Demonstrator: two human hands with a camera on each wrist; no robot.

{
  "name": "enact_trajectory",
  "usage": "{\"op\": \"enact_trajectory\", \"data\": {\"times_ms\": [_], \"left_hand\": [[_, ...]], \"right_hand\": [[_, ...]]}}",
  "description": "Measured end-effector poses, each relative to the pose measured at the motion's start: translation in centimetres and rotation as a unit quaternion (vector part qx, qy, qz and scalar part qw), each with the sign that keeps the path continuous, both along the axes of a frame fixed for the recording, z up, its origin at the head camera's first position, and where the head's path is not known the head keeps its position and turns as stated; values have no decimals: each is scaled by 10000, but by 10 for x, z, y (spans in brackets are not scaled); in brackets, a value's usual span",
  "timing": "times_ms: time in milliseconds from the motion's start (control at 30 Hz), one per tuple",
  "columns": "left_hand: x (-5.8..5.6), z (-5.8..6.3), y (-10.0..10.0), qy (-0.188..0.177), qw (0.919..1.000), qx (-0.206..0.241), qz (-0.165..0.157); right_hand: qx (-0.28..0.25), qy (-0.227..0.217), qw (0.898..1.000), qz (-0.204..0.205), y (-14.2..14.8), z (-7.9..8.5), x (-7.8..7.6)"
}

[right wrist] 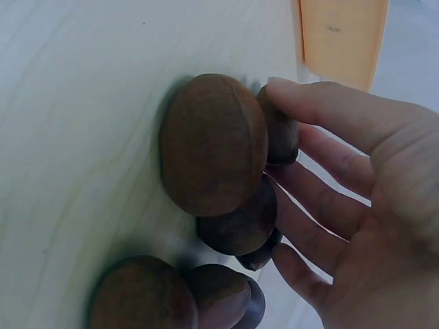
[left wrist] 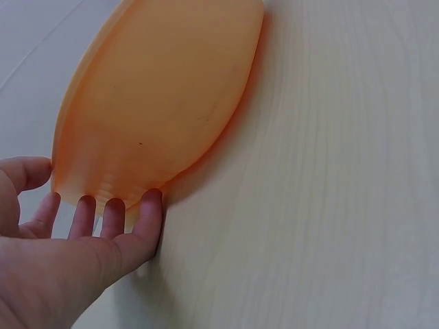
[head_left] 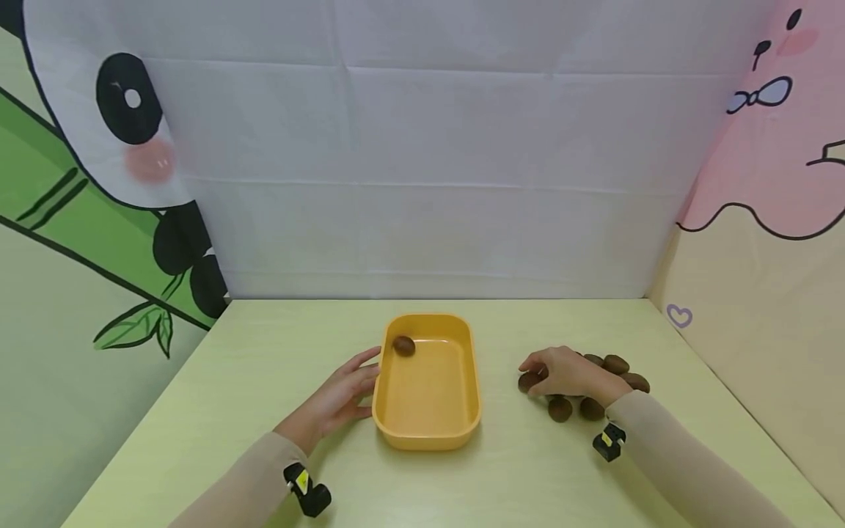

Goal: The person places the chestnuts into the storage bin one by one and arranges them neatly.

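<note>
A yellow tray with rounded corners stands mid-table, one brown chestnut lying near its far left corner. My left hand rests its spread fingertips against the tray's left side; the left wrist view shows the fingers lightly bent along the orange-looking wall, thumb at the rim. To the right of the tray, my right hand reaches over a group of chestnuts. Its thumb and fingers pinch the leftmost chestnut, which appears partly behind a larger-looking chestnut in the right wrist view.
Several more chestnuts lie close together around and under my right hand, some partly hidden by it. The pale wooden table ends at a white cloth backdrop, with printed cloth walls on both sides.
</note>
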State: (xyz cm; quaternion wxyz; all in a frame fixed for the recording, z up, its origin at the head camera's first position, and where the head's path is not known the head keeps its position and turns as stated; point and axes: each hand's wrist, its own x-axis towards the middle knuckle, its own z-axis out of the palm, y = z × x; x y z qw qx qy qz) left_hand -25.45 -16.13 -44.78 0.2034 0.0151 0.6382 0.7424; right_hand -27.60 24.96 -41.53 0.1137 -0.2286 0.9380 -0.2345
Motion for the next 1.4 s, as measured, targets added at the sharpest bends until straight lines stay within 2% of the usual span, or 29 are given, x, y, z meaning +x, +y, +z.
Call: {"op": "enact_trajectory", "data": {"times_ms": [433,700,1033,1400], "left_hand": [[-1,-1,1,16,10000,53,-75],[0,2,2,-46,10000,52,-6],[1,-1,2,-61,10000,41,31],[0,0,1,-86,9998,107,112]], "right_hand": [[112,192,9997,102,-3,6,-2],[-13,213,9995,227,-13,23,-12],[-276,356,9974,560,-42,54,-22],[-431,312,9944,919,-99,82,-35]]}}
